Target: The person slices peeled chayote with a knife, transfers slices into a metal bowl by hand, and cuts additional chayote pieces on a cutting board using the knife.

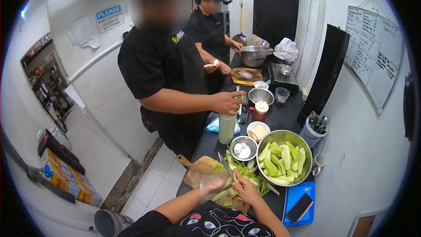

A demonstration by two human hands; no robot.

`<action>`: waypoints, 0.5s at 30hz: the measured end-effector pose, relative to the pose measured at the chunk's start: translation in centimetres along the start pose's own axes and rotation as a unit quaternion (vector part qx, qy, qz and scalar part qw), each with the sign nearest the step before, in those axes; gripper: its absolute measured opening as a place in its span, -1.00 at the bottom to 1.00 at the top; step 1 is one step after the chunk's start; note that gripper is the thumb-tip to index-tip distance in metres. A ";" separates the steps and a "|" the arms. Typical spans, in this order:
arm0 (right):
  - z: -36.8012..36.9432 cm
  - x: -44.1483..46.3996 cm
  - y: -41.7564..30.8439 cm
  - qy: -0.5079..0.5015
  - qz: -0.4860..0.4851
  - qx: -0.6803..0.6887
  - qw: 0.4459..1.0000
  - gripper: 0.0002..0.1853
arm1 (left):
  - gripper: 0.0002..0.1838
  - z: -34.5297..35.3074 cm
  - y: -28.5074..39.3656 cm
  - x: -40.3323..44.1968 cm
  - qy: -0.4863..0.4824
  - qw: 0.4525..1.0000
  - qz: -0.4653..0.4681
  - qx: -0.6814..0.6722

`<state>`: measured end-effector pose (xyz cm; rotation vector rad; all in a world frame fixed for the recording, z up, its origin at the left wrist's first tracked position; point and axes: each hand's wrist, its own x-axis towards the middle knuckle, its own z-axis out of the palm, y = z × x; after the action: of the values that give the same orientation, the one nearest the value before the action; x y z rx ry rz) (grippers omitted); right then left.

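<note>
My left hand (212, 183), in a clear plastic glove, is closed around a pale green vegetable piece over a wooden board (199, 173). My right hand (246, 188) grips a knife (226, 166), its blade pointing up and away from me, close to the piece. Green peelings (252, 173) are heaped on the board and around it. At the right, a large steel bowl (309, 162) holds several peeled light green pieces (285, 158). A small steel bowl (242, 139) with white lumps sits behind the peelings.
A co-worker's hand (228, 102) is at a tall bottle (226, 128) beyond the board. Another person (212, 30) works farther back by stacked bowls (254, 54). A phone (300, 207) lies on a blue folder (309, 188) at the right; a utensil bucket (312, 134) stands behind the large bowl.
</note>
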<state>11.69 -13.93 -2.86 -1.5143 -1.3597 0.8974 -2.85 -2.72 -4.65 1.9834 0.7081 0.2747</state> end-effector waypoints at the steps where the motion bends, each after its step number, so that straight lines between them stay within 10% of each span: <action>1: 0.0 0.0 0.3 0.007 -0.013 0.004 1.000 -0.41 | -0.57 0.6 -0.2 0.1 0.003 1.000 0.012 -0.007; 8: -1.6 0.5 0.9 0.020 0.151 0.118 0.981 -0.52 | -0.73 2.4 -3.5 1.1 0.100 0.991 0.088 -0.022; 15: -0.9 -0.4 -1.4 0.046 -0.067 -0.025 0.996 -0.45 | -0.81 -0.9 1.1 0.3 0.035 0.961 -0.048 -0.271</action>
<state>12.01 -14.48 -1.27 -1.4643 -1.4084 0.7069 -2.60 -2.26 -3.30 1.4205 0.6851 0.4305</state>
